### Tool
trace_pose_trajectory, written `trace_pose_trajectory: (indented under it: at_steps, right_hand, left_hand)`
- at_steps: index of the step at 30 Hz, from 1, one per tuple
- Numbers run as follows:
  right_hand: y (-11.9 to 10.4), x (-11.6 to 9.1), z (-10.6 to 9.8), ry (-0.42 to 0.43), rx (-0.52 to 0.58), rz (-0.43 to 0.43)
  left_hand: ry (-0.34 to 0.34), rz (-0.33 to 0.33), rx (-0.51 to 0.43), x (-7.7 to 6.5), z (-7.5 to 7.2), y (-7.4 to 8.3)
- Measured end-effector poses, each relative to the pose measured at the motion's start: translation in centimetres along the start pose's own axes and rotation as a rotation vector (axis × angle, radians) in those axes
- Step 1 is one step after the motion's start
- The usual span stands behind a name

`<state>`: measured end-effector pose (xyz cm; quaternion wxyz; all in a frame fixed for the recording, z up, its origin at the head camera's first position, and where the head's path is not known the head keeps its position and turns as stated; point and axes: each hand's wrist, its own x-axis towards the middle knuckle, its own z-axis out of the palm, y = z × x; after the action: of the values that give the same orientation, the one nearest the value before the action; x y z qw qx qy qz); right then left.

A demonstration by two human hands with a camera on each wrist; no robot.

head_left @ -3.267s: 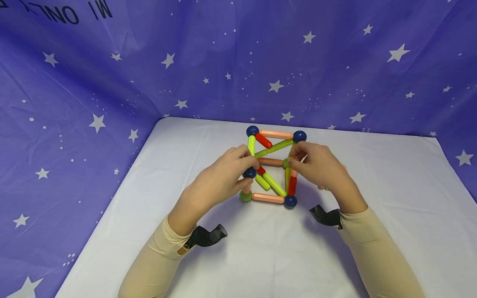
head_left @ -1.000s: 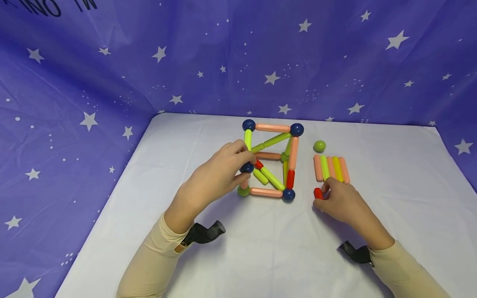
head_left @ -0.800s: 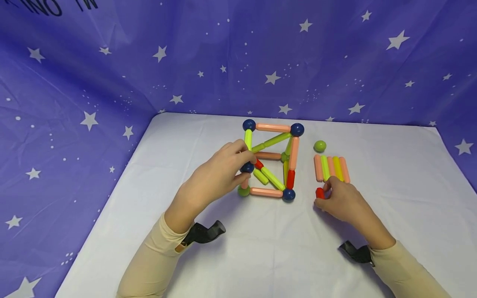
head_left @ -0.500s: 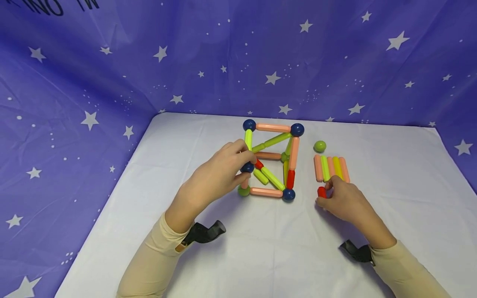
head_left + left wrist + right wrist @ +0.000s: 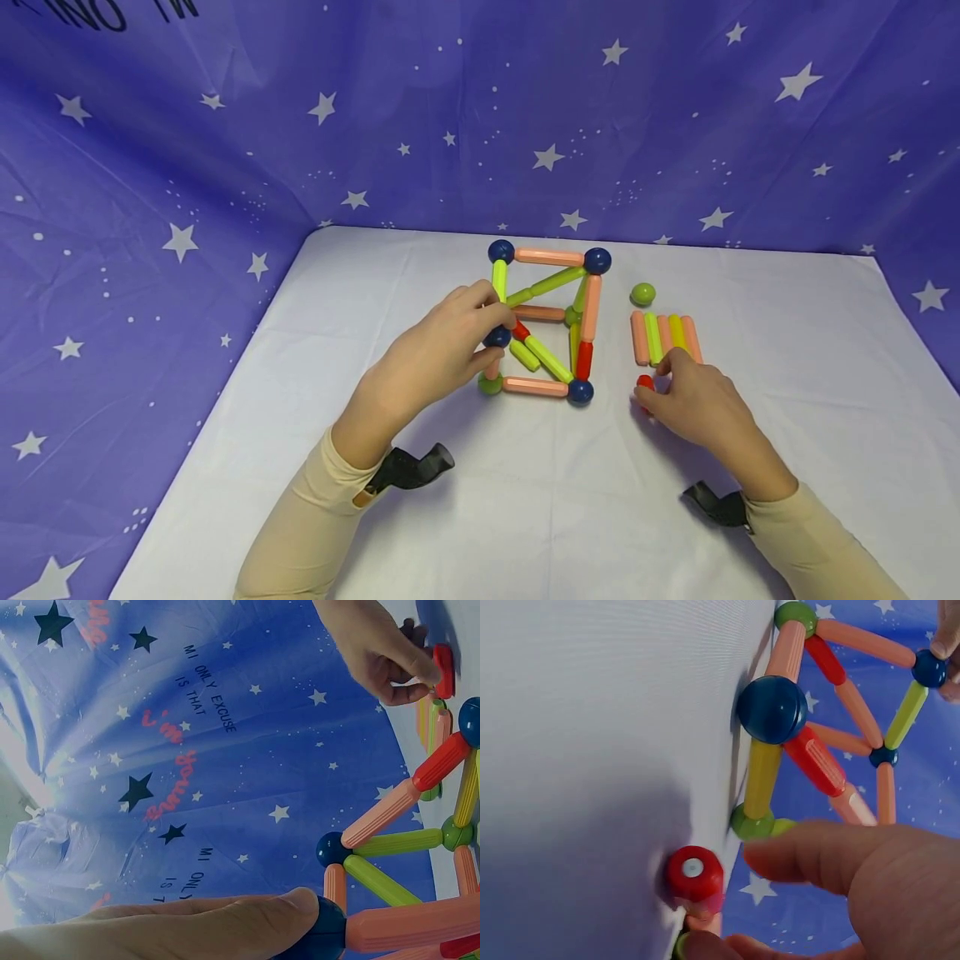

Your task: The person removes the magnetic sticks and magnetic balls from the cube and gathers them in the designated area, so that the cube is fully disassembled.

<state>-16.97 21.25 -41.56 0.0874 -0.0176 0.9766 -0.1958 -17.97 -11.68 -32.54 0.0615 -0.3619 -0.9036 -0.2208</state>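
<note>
A box-like frame of magnetic rods [image 5: 553, 360] and balls stands mid-table, with blue and green balls at its corners. My left hand [image 5: 450, 346] pinches the blue ball [image 5: 497, 337] at the frame's upper left corner; the left wrist view shows the thumb on that ball [image 5: 324, 934]. To the right of the frame, a short red rod [image 5: 645, 384] lies on the cloth, a metal disc showing in its end in the right wrist view. My right hand [image 5: 701, 404] is beside this rod, thumb apart from it [image 5: 802, 855], a fingertip close to its far side.
Several pink, green and yellow rods [image 5: 640, 337] lie in a row behind the right hand. A loose green ball [image 5: 643, 294] sits farther back. White cloth [image 5: 480, 517] covers the table, and a purple star-patterned curtain [image 5: 420, 108] surrounds its back and left.
My right hand has moved from the frame to the right, and a red rod that hung at its far left ball is gone. The thumb has since parted from the red rod. The left hand stays put.
</note>
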Motion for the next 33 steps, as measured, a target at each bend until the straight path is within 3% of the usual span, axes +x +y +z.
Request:
trace_pose_trajectory:
  at_steps: [4,7,11,16,24,33]
  right_hand:
    - [-1.2,0.3,-0.2,0.180,0.023,-0.107]
    - [-3.0,0.9,-0.3,0.255,0.096,-0.186]
    - [-5.7,2.1,-0.5,0.262,0.171,-0.220]
    - [-7.6,3.7,-0.4,0.267,0.182,-0.188]
    - [-7.5,4.1,0.1,0.311,0.187,-0.157]
    - [-7.4,4.0,0.1,0.338,0.176,-0.222]
  left_hand:
    - [0.006,0.004,0.022,-0.1,-0.1,0.0]
    - [0.012,0.008,0.047,-0.1,-0.2,0.0]
    - [0.017,0.016,0.052,-0.2,-0.2,-0.1]
    - [0.023,0.026,0.051,-0.2,-0.1,-0.1]
    - [0.018,0.029,0.051,-0.1,0.0,0.2]
    - [0.020,0.027,0.053,-0.3,-0.1,0.1]
